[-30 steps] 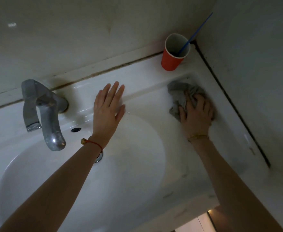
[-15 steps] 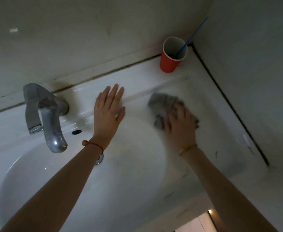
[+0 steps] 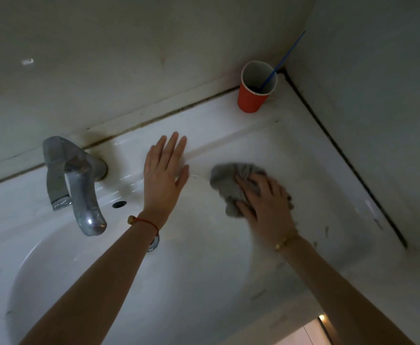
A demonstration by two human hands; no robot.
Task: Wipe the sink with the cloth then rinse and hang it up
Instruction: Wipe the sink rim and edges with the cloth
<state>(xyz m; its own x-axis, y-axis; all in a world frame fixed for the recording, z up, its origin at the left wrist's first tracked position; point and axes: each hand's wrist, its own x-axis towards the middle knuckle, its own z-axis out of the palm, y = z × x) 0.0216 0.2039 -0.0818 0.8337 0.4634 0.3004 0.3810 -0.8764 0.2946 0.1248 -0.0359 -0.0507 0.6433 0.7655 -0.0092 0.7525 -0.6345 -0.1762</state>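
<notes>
The right hand (image 3: 266,202) presses a crumpled grey cloth (image 3: 231,185) onto the flat ledge of the white sink (image 3: 316,185), right of the basin, fingers bent over the cloth. The left hand (image 3: 165,175) lies flat with straight fingers on the back rim, between the cloth and the metal tap (image 3: 79,185). A red cup (image 3: 252,98) holding a blue stick (image 3: 285,59) stands in the back corner by the wall.

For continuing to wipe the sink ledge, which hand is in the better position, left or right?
The right hand: it already presses the grey cloth on the ledge of the sink. The left hand lies flat and bare beside the faucet.
</notes>
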